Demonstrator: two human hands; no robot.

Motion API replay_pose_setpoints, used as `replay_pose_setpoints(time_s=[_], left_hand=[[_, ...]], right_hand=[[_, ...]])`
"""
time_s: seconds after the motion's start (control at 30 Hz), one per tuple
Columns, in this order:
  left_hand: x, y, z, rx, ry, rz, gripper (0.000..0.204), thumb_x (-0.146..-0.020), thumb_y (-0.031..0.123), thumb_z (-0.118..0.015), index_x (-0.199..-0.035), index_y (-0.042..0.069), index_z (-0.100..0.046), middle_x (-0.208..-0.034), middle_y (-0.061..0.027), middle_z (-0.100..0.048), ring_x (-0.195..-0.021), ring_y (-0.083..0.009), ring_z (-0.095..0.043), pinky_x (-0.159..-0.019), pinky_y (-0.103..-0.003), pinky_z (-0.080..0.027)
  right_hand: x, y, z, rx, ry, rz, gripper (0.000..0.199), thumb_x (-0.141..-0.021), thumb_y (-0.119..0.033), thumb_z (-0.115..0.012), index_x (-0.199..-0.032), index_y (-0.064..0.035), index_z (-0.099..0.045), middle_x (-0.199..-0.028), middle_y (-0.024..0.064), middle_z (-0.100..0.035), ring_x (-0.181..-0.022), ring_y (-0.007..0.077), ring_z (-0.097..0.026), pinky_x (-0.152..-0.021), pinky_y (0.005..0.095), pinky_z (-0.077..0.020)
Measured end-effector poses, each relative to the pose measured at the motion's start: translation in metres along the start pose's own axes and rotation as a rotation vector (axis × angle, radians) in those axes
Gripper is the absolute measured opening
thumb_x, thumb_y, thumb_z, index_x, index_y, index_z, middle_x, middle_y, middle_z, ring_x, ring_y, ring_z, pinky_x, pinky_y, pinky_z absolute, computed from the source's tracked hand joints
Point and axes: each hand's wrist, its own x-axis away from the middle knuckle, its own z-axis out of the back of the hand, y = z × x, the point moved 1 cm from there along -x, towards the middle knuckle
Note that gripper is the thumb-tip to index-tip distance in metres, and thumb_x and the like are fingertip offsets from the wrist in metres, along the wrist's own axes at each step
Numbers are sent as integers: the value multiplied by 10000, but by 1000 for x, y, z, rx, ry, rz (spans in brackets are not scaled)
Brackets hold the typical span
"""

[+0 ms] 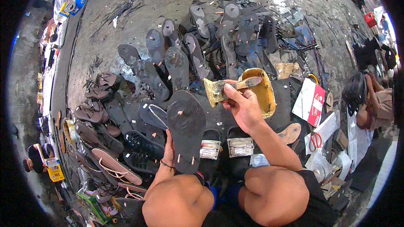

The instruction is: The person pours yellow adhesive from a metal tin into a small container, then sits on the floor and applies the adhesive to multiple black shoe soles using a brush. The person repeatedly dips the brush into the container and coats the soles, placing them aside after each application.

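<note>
My left hand is closed on the edge of a black sandal sole, held upright above my knees with its underside facing me. Three pale strap ends poke through that underside, one near the top and two near the bottom. A wide glue brush with a short wooden handle is gripped in my right hand; its head is caked with yellowish glue and points left, apart from the sole. Just behind the right hand sits a yellow glue tub, coated inside and partly hidden by the brush handle and hand.
Several black soles lie beyond my hands. Finished-looking sandals are heaped at the left. To the right are a red and white box, red-handled scissors and a wooden foot-shaped piece. Another person sits at the far right.
</note>
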Motion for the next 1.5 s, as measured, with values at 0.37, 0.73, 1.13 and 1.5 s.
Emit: replay_pose_setpoints(time_s=[0.37, 0.73, 1.13, 1.5], left_hand=[[-81, 62, -95, 17, 206, -471, 728, -926, 718, -470, -1232, 70, -601, -1034, -75, -690, -858, -201, -690, -754, -362, -597], [-93, 53, -83, -107, 19, -370, 695, -908, 721, -494, -1178, 88, -593, -962, -47, -668, -860, -178, -670, -738, -337, -574], [-98, 58, -28, 124, 130, -322, 739, -896, 749, -484, -1231, 97, -573, -985, -83, -672, -793, -205, -673, -656, -350, -589], [-90, 27, -41, -623, 389, -524, 528, -1010, 329, -611, -1390, -19, -495, -1311, -136, -606, -1156, -196, -583, -911, -325, -516]], right_hand=[[-6, 17, -24, 874, -141, 604, 216, -905, -177, -733, -1022, -1, -691, -945, 83, -726, -812, 128, -679, -727, 289, -534], [-17, -3, -24, 463, -198, 379, 257, -894, -180, -738, -1064, 3, -681, -959, 98, -730, -891, 140, -682, -798, 314, -546], [20, 27, -50, 656, -574, 323, 287, -903, -281, -725, -1003, -12, -714, -916, 119, -739, -842, 181, -700, -786, 354, -549], [-13, 21, 72, 394, -84, -36, 315, -935, -218, -726, -1140, 14, -666, -1012, 51, -701, -895, 107, -642, -795, 299, -548]])
